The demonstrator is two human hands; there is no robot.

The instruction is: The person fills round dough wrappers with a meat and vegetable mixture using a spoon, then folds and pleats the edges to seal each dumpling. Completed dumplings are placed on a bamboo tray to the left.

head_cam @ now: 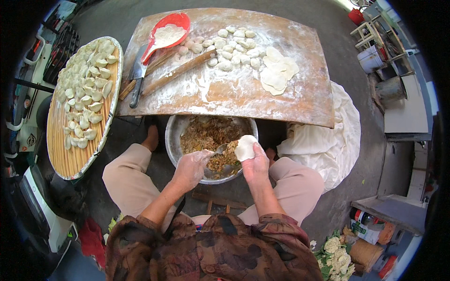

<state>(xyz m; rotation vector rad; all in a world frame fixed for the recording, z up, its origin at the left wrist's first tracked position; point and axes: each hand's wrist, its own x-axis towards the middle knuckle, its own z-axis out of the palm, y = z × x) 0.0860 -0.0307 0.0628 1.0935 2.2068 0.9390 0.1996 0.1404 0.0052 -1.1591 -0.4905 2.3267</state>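
Note:
My left hand (191,168), dusted with flour, grips a metal spoon (220,149) by its handle. Chopped filling sits on the spoon's end, close to the wrapper. In my right hand (256,163) a round dough wrapper (245,148) is held up over the near right part of a metal basin (170,147). Inside the basin lies chopped filling (207,137) with green bits. Above, on the floured wooden board (218,95), are a stack of rolled wrappers (277,72) and many small dough pieces (233,45).
A rolling pin (179,72), a kitchen knife (137,75) and a red scoop of flour (168,33) lie on the board's left. Left of it, a round slatted tray (56,151) carries folded dumplings (89,82). White cloth (316,151) hangs at the right. Cauliflower (334,253) lies lower right.

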